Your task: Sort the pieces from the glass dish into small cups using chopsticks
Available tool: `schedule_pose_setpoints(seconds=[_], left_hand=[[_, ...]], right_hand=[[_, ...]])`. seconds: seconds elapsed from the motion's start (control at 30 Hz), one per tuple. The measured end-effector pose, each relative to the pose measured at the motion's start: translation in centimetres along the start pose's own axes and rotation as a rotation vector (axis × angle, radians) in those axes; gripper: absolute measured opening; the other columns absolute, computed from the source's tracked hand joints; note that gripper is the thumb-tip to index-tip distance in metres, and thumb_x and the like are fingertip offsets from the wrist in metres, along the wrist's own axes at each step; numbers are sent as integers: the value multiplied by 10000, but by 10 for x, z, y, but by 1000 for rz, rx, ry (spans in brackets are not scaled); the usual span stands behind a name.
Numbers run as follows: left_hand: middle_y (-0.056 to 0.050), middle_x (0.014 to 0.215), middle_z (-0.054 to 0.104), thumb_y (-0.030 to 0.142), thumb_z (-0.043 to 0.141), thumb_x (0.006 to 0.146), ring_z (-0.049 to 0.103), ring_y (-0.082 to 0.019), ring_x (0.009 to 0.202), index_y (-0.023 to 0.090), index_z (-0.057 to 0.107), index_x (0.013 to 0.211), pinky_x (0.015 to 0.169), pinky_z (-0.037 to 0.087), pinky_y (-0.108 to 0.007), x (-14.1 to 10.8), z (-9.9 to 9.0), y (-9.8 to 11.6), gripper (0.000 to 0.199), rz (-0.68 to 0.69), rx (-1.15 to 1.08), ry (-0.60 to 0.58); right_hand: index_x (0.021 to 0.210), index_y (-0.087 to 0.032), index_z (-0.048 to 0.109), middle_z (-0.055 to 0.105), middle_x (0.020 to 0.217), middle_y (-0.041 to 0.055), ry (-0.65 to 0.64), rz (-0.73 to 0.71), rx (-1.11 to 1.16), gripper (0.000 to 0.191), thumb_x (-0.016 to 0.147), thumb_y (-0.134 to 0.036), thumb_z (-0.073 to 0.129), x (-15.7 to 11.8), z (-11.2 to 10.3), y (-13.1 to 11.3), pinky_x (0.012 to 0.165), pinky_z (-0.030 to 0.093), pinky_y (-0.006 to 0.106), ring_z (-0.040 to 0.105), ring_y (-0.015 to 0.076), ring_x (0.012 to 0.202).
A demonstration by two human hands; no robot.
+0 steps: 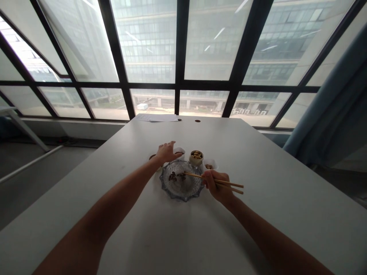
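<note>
My right hand (219, 186) is closed around a pair of wooden chopsticks (197, 175). Their tips reach into a clear glass bowl with a scalloped rim (185, 198), close to small dark brown pieces (173, 176) lying inside. Beyond the bowl, my left hand (166, 152) is stretched out with thumb and fingers apart. It is beside a small white cup (180, 150) that has brown bits in it; whether the thumb touches the cup I cannot tell. Another small container (152, 157) is mostly hidden behind my left hand and wrist.
Right of the white cup stands a round container (196, 158) of light brown pieces. Beside it is another white cup (210, 164) with a few pieces. White papers (156, 118) lie on the white table's (177, 236) far end, before large windows. A blue curtain (329, 107) hangs at right.
</note>
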State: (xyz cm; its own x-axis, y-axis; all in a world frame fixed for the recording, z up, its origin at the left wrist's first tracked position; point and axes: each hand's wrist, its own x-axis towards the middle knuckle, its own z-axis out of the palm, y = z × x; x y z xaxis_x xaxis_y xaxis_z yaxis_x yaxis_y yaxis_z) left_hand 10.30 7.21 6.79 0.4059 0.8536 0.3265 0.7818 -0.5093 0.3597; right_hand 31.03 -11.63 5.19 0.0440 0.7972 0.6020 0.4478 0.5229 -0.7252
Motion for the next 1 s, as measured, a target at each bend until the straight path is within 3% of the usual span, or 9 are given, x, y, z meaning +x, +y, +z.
schedule_pose_setpoints(seconds=[0.17,0.3,0.5,0.57,0.67,0.8,0.9,1.0], left_hand=[[-230,1152,694,627,744,666,651,-410,1103,141,497,1327,937,471,-505,6,11,4,857,-54,-18,-50],[-199,1113,710,523,790,648,670,-389,1056,161,500,1324,869,516,-461,5,13,5,821,-38,-50,-36],[-150,1215,666,276,815,650,623,-349,1137,188,476,1360,976,500,-473,-4,8,8,792,135,-131,113],[-127,1244,651,235,811,655,601,-331,1168,204,462,1365,1004,489,-481,-8,6,6,792,204,-137,148],[-142,1269,633,219,799,678,596,-317,1184,180,440,1373,1022,484,-482,-13,3,0,783,249,-156,151],[-164,1271,632,240,800,694,623,-298,1163,158,422,1376,1011,501,-453,-18,1,-8,784,247,-204,119],[-159,1259,645,249,799,695,636,-286,1151,164,421,1369,1004,506,-441,-20,1,-8,778,236,-226,107],[-155,1258,654,293,800,703,643,-286,1147,176,426,1363,1004,504,-439,-21,0,-5,768,208,-230,99]], right_hand=[[701,-185,668,619,530,19,-37,-11,14,502,1013,-520,463,1,3,-1,400,420,221,542,128,407],[600,-194,602,580,498,9,-105,-47,-50,545,1012,-520,460,2,6,-6,405,392,217,526,122,411],[608,-187,600,585,499,14,-93,-23,-22,552,1005,-547,465,1,7,-2,402,401,214,537,122,406],[663,-178,634,598,503,18,-41,52,67,539,993,-575,478,1,8,1,378,409,212,537,124,390],[737,-166,658,607,502,20,136,144,195,547,969,-632,489,5,7,4,344,409,210,526,125,362],[768,-167,654,632,546,28,322,97,200,543,973,-639,481,20,6,3,377,445,217,549,126,395],[756,-171,650,634,555,26,289,10,129,527,978,-620,486,38,11,4,409,460,228,562,130,417],[694,-179,643,618,530,18,168,-51,62,515,957,-608,534,55,20,6,433,459,232,565,133,432]])
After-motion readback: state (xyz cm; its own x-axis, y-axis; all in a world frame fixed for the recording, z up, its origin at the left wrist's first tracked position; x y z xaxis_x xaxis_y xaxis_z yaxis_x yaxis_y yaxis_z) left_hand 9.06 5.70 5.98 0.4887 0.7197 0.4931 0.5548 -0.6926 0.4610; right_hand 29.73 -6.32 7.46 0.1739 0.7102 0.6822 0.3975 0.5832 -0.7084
